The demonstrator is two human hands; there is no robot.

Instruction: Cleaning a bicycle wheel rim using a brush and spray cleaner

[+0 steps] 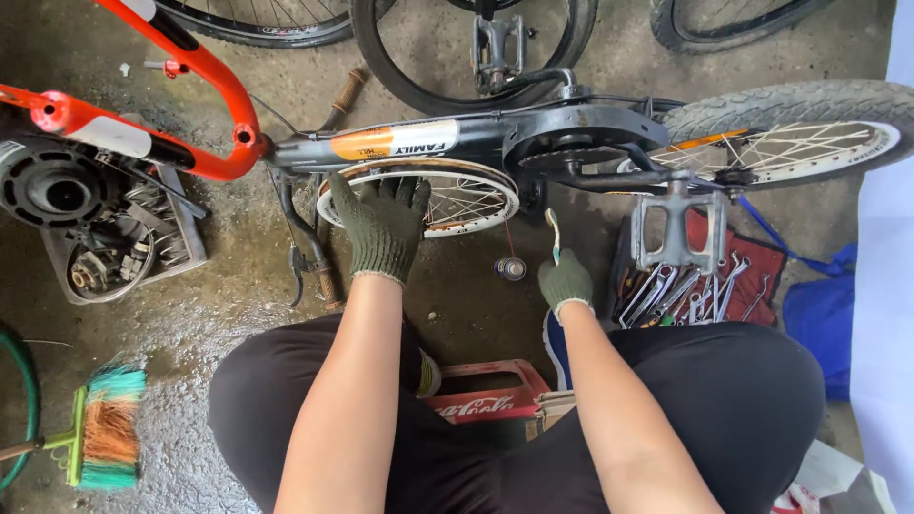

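A small bicycle lies upside down in front of me, its black frame running across the view. My left hand, in a dark green knit glove, rests flat on the rim of a small spoked wheel under the frame. My right hand, gloved the same, grips a toothbrush held upright, just right of that wheel. A silver pedal hangs near my right hand. The rear wheel with a grey tyre sits at the right.
An open red tool roll with several wrenches lies right of my hand. A small can stands on the wet concrete. A tray of engine parts sits left, a broom lower left, a red crate under me.
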